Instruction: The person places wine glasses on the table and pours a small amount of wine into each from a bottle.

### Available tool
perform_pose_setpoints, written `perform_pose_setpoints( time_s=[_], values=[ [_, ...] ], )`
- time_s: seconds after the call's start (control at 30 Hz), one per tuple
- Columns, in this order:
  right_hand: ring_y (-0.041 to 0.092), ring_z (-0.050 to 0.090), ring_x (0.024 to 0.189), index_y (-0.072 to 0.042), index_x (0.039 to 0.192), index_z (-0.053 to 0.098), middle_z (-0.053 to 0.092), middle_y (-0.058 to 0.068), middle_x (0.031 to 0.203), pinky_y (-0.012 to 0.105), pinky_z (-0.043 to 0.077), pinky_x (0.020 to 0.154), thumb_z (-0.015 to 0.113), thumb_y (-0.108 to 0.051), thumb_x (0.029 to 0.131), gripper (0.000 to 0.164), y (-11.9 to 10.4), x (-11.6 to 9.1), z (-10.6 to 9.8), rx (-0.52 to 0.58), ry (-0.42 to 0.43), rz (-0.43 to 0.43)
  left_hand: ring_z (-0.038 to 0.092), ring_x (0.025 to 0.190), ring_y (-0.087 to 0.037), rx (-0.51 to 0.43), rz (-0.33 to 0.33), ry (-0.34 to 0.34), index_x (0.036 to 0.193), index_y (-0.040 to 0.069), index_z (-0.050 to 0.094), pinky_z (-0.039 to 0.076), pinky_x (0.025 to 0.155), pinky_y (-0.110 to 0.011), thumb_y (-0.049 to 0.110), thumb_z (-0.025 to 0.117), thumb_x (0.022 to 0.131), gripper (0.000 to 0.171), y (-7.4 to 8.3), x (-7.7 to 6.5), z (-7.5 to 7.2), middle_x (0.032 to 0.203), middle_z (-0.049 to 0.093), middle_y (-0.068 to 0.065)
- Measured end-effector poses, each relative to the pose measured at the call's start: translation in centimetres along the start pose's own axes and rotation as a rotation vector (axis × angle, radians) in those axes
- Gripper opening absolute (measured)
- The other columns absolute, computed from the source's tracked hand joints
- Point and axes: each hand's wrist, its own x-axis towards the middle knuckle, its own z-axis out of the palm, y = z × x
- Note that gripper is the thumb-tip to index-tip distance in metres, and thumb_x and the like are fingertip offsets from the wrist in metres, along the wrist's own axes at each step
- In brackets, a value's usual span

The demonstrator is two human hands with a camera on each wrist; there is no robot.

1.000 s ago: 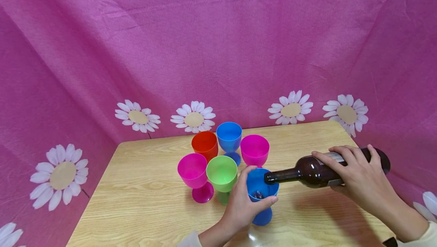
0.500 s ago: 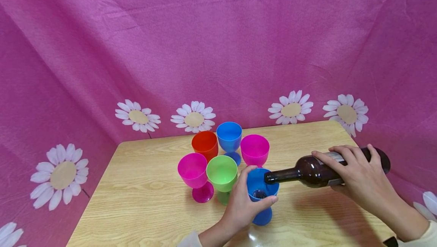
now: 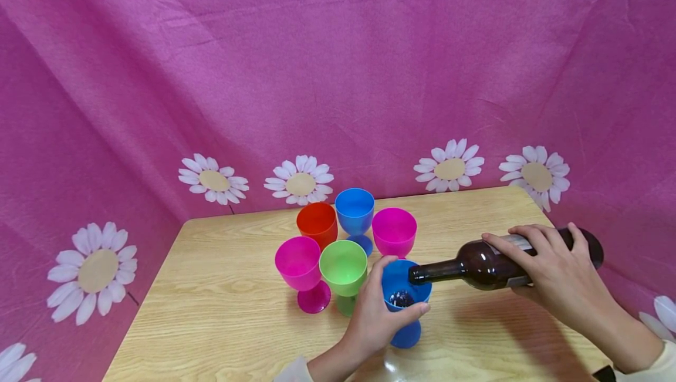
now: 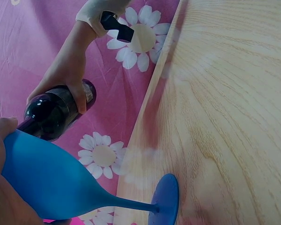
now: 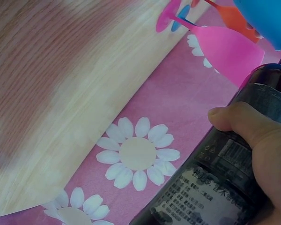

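Note:
My left hand (image 3: 372, 317) grips the bowl of a blue goblet (image 4: 51, 173) near its rim, thumb at the front. The goblet's foot stands on the table. Dark, bubbly liquid (image 3: 401, 298) lies in the bottom of its bowl. My right hand (image 3: 560, 270) wraps round the body of a dark wine bottle (image 3: 486, 264), tipped nearly level. The bottle's mouth is just over the goblet's right rim. A printed label (image 5: 196, 197) shows under my right thumb in the right wrist view.
Beside the held goblet stand a green goblet (image 3: 343, 264), two pink goblets (image 3: 297, 264), a red goblet (image 3: 315, 223) and another blue goblet (image 3: 354, 209). All are on the wooden table (image 3: 222, 288). A pink daisy-print cloth (image 3: 338, 77) hangs behind and at the sides.
The dark liquid in the held goblet has spread a little wider and grown bubbly. Both hands, the bottle and the goblets keep their places.

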Motion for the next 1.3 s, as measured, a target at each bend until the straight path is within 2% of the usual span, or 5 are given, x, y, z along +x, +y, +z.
perform_pose_setpoints(
  time_s=[0.33, 1.3],
  values=[
    [0.040, 0.057, 0.109, -0.035, 0.143, 0.058, 0.062, 0.013, 0.120, 0.078, 0.035, 0.086, 0.101, -0.031, 0.038, 0.114, 0.04, -0.10, 0.04, 0.003, -0.010, 0.008, 0.048, 0.135, -0.028, -0.018, 0.016, -0.010, 0.151, 0.027, 0.040, 0.057, 0.095, -0.052, 0.033, 0.088, 0.083, 0.084, -0.21, 0.00, -0.05, 0.141, 0.054, 0.006],
    [0.040, 0.056, 0.110, -0.034, 0.143, 0.059, 0.061, 0.013, 0.121, 0.078, 0.035, 0.085, 0.101, -0.029, 0.040, 0.112, 0.04, -0.02, -0.03, 0.011, -0.015, 0.007, 0.048, 0.135, -0.027, -0.026, 0.006, -0.010, 0.150, 0.029, 0.041, 0.057, 0.095, -0.051, 0.033, 0.088, 0.083, 0.082, -0.11, 0.06, -0.02, 0.140, 0.055, 0.008]
  ],
)
